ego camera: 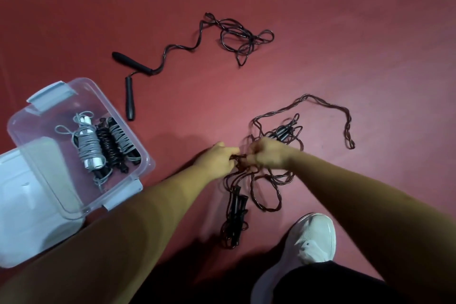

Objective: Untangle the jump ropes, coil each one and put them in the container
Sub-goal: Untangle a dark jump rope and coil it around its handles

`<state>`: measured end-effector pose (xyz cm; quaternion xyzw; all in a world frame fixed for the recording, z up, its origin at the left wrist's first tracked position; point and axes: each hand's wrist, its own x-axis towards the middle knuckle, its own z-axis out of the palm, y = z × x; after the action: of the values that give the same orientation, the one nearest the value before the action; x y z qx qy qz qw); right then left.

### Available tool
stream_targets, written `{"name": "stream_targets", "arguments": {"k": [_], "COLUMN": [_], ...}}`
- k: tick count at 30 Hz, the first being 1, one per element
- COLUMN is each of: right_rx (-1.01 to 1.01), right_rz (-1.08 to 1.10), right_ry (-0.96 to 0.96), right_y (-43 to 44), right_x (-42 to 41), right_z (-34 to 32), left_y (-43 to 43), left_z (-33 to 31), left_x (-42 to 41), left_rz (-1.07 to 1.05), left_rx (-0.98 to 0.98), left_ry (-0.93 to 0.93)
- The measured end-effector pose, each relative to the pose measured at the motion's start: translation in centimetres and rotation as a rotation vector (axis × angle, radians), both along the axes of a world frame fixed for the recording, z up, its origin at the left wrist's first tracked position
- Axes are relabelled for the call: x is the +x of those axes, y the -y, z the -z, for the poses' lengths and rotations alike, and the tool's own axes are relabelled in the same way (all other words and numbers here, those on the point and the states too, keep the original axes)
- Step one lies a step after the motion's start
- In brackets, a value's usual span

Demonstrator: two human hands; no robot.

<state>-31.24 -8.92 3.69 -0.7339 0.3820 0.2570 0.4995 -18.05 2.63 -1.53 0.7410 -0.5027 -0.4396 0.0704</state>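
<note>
Tangle of dark cord jump ropes with black handles [259, 175] is gripped at its knot by the left hand [218, 159] and the right hand [267, 154], both curled (right one blurred), right of the clear plastic container [34, 128]. Coiled grey and black ropes [90, 144] are stored inside it.

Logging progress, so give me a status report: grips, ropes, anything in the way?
Left grip and right grip pinch the tangle. Three coiled ropes in container; one loose rope lies farther out. Shoe beside tangle, not blocking.
</note>
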Motion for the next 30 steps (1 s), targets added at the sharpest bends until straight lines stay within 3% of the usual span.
{"name": "stream_targets", "arguments": {"k": [5, 14, 17, 23, 27, 30], "right_rx": [0.129, 0.092, 0.13, 0.016, -0.26, -0.267], "right_rz": [0.086, 0.098, 0.11, 0.178, 0.042, 0.005], "right_ry": [0.085, 0.312, 0.417, 0.691, 0.651, 0.532], "right_y": [2.6, 1.6, 0.0, -4.0, -5.8, -6.3], "right_x": [1.1, 3.1, 3.2, 3.1, 2.4, 0.9], "right_z": [-6.0, -22.1, -27.8, -37.1, -39.2, -36.7], "left_y": [0.6, -2.5, -3.8, -5.2, -6.6, -7.9], "left_z": [-6.3, -22.6, -27.0, -35.4, -39.8, -41.8], "left_x": [3.7, 7.5, 7.5, 6.2, 5.7, 6.4], "left_rz": [-0.022, -0.04, -0.101, -0.441, -0.587, -0.644], "left_rx": [-0.132, -0.324, -0.503, -0.957, -1.012, -1.015], "left_ry": [0.047, 0.013, 0.092, 0.211, -0.017, -0.11]}}
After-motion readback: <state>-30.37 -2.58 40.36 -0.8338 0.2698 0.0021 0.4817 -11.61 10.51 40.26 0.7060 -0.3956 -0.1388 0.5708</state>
